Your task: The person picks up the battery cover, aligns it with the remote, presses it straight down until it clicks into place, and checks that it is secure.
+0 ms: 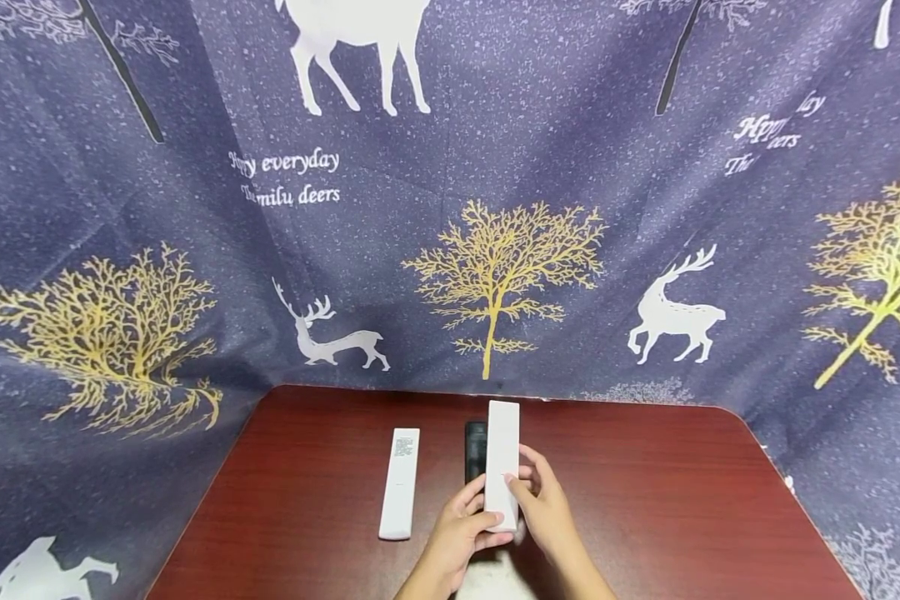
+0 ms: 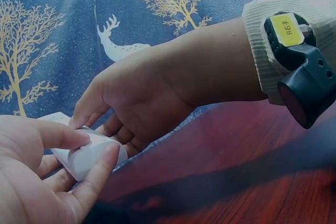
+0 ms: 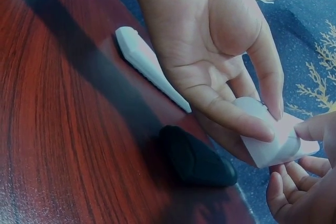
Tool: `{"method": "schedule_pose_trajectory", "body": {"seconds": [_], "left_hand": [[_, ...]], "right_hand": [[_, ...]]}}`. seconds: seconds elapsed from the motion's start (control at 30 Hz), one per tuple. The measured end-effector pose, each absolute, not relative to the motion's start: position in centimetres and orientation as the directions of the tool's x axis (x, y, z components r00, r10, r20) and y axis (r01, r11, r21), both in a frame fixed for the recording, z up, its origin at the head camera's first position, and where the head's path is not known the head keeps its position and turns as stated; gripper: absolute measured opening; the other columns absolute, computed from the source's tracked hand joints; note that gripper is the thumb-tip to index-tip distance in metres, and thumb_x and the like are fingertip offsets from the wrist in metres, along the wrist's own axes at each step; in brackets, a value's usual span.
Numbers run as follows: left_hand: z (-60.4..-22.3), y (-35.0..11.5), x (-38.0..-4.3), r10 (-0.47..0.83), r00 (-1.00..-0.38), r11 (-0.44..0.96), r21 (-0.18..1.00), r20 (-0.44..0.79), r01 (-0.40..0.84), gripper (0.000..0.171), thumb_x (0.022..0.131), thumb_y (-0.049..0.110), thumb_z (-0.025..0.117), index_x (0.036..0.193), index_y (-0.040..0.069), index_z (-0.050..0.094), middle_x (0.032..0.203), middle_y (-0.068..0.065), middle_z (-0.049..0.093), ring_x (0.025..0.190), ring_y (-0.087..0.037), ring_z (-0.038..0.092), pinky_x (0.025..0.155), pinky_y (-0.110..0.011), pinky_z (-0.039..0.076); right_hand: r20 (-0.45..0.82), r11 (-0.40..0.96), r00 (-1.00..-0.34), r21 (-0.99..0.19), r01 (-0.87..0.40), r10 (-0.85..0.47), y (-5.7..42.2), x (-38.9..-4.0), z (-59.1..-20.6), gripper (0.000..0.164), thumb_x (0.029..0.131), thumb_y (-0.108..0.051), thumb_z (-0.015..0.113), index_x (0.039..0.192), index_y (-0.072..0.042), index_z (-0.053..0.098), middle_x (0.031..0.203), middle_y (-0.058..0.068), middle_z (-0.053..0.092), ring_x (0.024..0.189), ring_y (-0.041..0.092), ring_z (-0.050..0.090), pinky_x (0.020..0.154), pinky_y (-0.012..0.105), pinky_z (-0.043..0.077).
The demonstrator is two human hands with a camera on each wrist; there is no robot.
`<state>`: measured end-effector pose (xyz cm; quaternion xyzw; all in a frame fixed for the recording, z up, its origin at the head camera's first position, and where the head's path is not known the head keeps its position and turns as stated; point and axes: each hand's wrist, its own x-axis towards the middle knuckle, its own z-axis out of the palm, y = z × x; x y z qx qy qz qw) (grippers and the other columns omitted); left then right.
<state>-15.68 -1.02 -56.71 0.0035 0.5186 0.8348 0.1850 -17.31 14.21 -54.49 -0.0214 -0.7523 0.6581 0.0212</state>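
Note:
A white remote control (image 1: 503, 442), its plain back facing up, is held in both hands over the table. My left hand (image 1: 453, 533) grips its near end, thumb on top and fingers beneath. On the right side, my right hand (image 1: 546, 508) holds it with the thumb pressed on the back and fingers curled around the edge. Both hands also show around the white remote (image 3: 270, 135) in the right wrist view. Partly hidden behind it, a black remote control (image 1: 475, 450) lies on the table. Left of the hands lies another white remote (image 1: 400, 487) with printed text on its upper part.
The reddish-brown wooden table (image 1: 300, 483) ends at a dark blue curtain (image 1: 390, 275) printed with deer and trees. A cream sleeve (image 2: 257, 51) and a dark wrist camera (image 2: 310, 77) sit on the right forearm.

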Motion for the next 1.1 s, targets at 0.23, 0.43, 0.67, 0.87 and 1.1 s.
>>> {"method": "schedule_pose_trajectory", "body": {"seconds": [0.23,0.43,0.67,0.87,1.1], "left_hand": [[-56.63,-0.96,-15.57,0.303,-0.933,-0.386,0.870,-0.195,-0.308,0.072,0.087,-0.004,0.061,0.154,0.000,0.035,0.123,-0.015,0.064,0.097,-0.022,0.070,0.078,-0.034,0.062],[-56.50,-1.03,-15.55,0.305,-0.932,-0.361,0.881,-0.197,-0.305,0.072,0.088,-0.001,0.063,0.154,0.001,0.036,0.126,-0.015,0.064,0.095,-0.020,0.070,0.076,-0.031,0.062],[-56.51,-1.16,-15.43,0.296,-0.937,-0.318,0.905,-0.187,-0.281,0.072,0.090,0.002,0.063,0.155,-0.002,0.034,0.132,-0.020,0.064,0.091,-0.018,0.071,0.075,-0.028,0.059],[-56.16,-1.09,-15.42,0.285,-0.944,-0.308,0.917,-0.165,-0.253,0.067,0.091,0.006,0.062,0.152,-0.005,0.037,0.127,-0.021,0.067,0.093,-0.015,0.069,0.078,-0.028,0.056],[-55.95,-1.02,-15.33,0.270,-0.947,-0.292,0.922,-0.175,-0.254,0.065,0.091,0.005,0.062,0.150,-0.008,0.038,0.119,-0.016,0.068,0.092,-0.015,0.068,0.078,-0.029,0.057]], "right_hand": [[0.003,0.129,-0.998,-0.992,0.004,0.056,14.13,-17.15,-54.40,0.054,0.098,-0.009,0.063,0.149,-0.011,0.044,0.112,0.020,0.069,0.093,0.014,0.067,0.075,0.026,0.055],[0.015,0.113,-0.998,-0.994,-0.007,0.064,14.15,-17.06,-54.41,0.053,0.097,-0.008,0.063,0.148,-0.011,0.046,0.111,0.021,0.069,0.089,0.012,0.066,0.074,0.025,0.055],[0.012,0.082,-0.997,-0.997,-0.006,0.073,14.20,-17.16,-54.61,0.053,0.097,-0.007,0.063,0.147,-0.009,0.047,0.110,0.023,0.069,0.087,0.011,0.067,0.073,0.025,0.055],[0.002,0.050,-0.996,-0.999,0.002,0.085,14.26,-17.18,-54.69,0.054,0.096,-0.005,0.064,0.146,-0.007,0.048,0.109,0.024,0.069,0.086,0.010,0.067,0.073,0.025,0.056],[-0.004,0.048,-0.995,-0.999,0.009,0.103,14.62,-17.22,-54.87,0.053,0.096,-0.007,0.065,0.146,-0.007,0.049,0.110,0.023,0.069,0.085,0.010,0.067,0.073,0.025,0.055]]}}
